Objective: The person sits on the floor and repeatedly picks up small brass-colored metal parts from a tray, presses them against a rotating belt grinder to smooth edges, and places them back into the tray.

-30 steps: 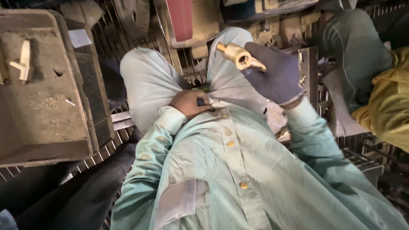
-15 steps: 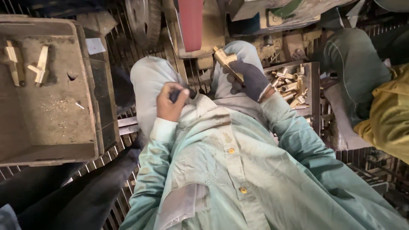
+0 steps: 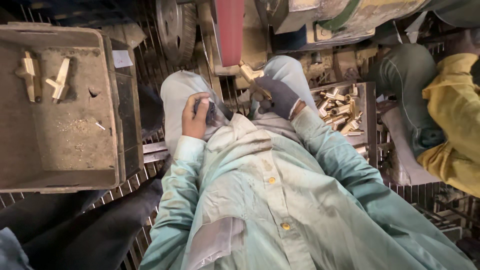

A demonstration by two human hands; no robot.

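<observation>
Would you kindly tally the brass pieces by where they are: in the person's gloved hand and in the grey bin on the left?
Brass piece in the gloved right hand: 1
Brass pieces lying in the grey bin: 2
Total: 3
The heap of brass parts in the right tray is too jumbled to count.

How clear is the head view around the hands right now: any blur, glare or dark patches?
Head view: dim, warm light; the right hand in its dark glove and the brass part it holds at the red belt are slightly soft; the left hand is sharper; the brass parts in the tray glint; the lower left corner is in deep shadow; wide-angle stretch at the edges.
</observation>
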